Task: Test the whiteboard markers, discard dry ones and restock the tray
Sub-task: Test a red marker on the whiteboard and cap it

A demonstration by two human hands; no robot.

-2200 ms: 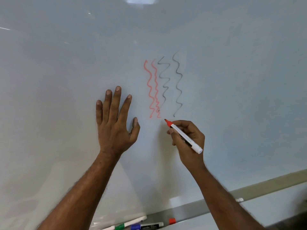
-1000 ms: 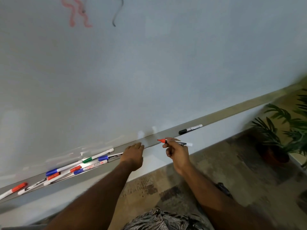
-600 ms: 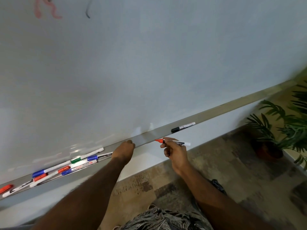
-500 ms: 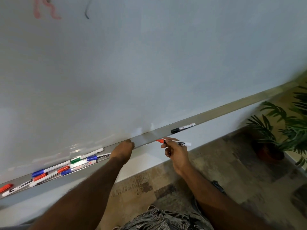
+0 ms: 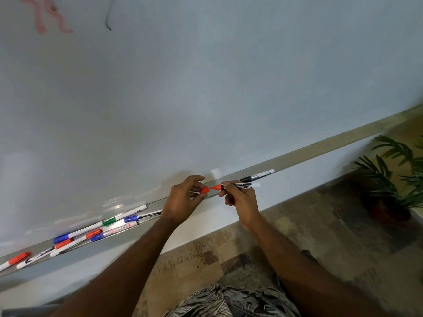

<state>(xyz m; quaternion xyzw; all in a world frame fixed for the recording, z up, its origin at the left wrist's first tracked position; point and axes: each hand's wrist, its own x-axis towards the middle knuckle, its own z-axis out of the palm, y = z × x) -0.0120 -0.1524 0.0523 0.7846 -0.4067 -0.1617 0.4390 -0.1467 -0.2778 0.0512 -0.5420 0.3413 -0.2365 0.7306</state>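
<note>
Red marker pinched in right hand, tip facing cap in left hand

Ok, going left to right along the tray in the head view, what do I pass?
Far left, a red-capped marker → green-capped marker → left hand pinching the red cap → uncapped red marker held in the right hand → black-capped marker → potted plant.
</note>
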